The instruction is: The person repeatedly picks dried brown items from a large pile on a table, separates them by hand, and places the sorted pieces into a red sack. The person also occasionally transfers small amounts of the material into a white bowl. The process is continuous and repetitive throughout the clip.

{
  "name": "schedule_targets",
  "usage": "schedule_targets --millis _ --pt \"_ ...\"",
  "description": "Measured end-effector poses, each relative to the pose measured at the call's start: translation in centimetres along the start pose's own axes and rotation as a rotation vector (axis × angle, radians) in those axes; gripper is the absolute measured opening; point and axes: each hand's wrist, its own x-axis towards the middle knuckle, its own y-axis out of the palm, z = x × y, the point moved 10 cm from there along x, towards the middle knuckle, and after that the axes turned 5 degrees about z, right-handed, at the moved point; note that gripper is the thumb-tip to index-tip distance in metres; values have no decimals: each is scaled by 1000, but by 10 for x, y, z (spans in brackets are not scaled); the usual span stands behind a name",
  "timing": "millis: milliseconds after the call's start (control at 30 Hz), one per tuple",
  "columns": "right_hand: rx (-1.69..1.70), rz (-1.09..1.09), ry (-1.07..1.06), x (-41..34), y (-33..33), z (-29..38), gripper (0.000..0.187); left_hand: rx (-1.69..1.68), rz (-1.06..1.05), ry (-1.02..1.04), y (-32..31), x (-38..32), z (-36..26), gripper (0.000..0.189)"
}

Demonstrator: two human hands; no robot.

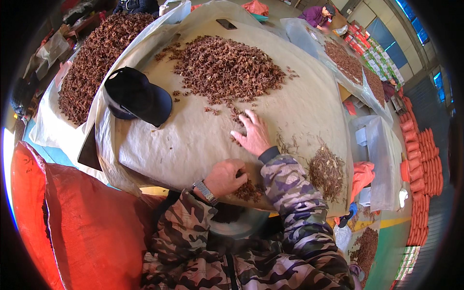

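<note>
A large pile of dried star anise [232, 69] lies on a table covered with a pale sheet [163, 152]. My right hand [253, 134] reaches toward its near side, fingers spread, over a few loose star anise [237, 117]. Closer to me, my left hand [226, 177] has curled fingers and a metal watch at the wrist; whether anything is inside them is hidden. Just beside it, at the table's near edge, sits a small heap of star anise [250, 192]. A pile of thin stems [326, 170] lies to the right of my right forearm.
A dark cap [136, 96] rests on the left of the sheet, and a phone [226, 24] at the far edge. Another star anise heap [105, 61] is at left. A big red sack [90, 232] stands beside me. A person [317, 16] sits at the far right.
</note>
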Motion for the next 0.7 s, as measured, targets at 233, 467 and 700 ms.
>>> schedule_targets --millis 233,467,700 --pt "146 -70 -97 -11 -12 18 47 -65 -73 -80 -21 6 7 19" --pt "123 -44 -17 73 6 12 26 91 -226 -189 -52 -1 20 16" --pt "-32 -44 -108 77 23 0 10 92 -344 -219 -67 -2 26 18"
